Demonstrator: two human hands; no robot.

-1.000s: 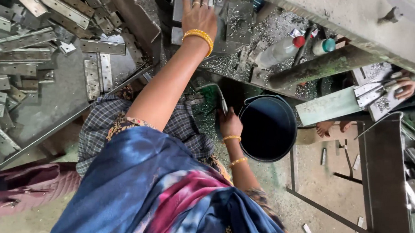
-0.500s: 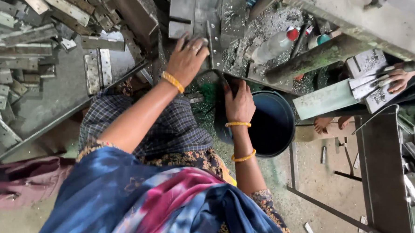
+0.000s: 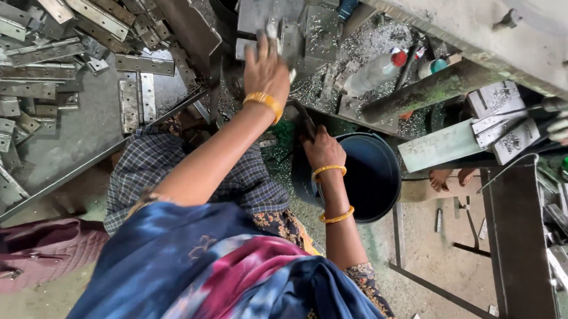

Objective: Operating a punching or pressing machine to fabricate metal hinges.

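Grey metal piece (image 3: 288, 41) under flat left hand (image 3: 267, 66), right hand (image 3: 321, 148) clamped on dark handle (image 3: 303, 119), by black bucket (image 3: 372, 176).

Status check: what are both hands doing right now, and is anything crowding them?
Left hand up on the grey metal press part, fingers spread. Right hand gripping a dark lever handle above the dark bucket. Metal shavings and a plastic bottle crowd the bench.

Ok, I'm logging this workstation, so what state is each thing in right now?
left hand: raised, fingers on a metal piece at the machine
right hand: closed on a dark handle at the bucket's rim
bucket: upright, open; contents cannot be told
plastic bottle: lying on its side, red cap on
metal strips: piled loose on the table
metal shavings: scattered around the machine
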